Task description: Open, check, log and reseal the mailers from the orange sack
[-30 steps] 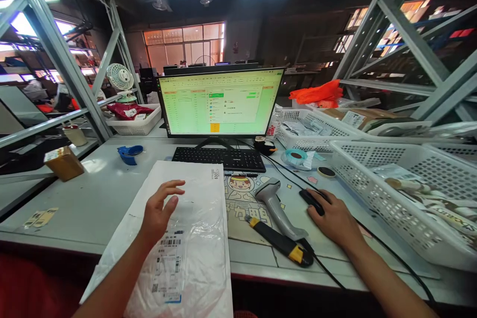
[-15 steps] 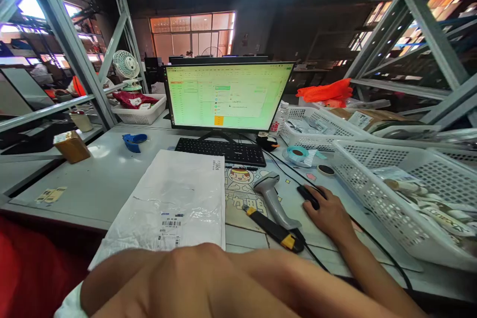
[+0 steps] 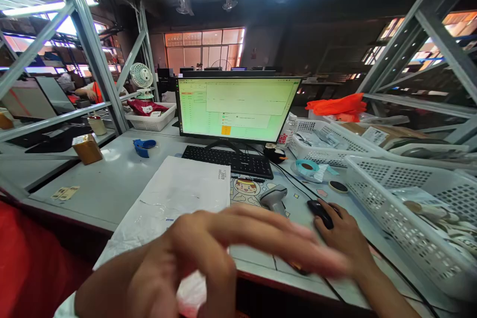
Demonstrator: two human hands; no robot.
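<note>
My left hand [image 3: 208, 243] hovers large and slightly blurred close to the camera, its fingers apart and nothing visible held. Behind it lies a white plastic mailer bag [image 3: 182, 181] with a printed label, partly covered by the hand. On the right, my right hand [image 3: 346, 238] rests over a black computer mouse [image 3: 319, 212], fingers curved around it. Between the hands sits a grey barcode scanner [image 3: 275, 198], its handle hidden behind my left fingers. Only a bit of the yellow and black utility knife [image 3: 298, 269] shows below them.
A lit monitor [image 3: 238, 124] and black keyboard [image 3: 208, 158] stand behind the bag. White plastic baskets [image 3: 372, 208] line the right side. A blue tape dispenser [image 3: 144, 147] and brown box [image 3: 87, 149] sit on the left. Metal shelf posts frame both sides.
My left hand has lifted and its fingers have come into view, now covering most of the knife. The camera view has tilted up. A pale window has appeared on the monitor.
</note>
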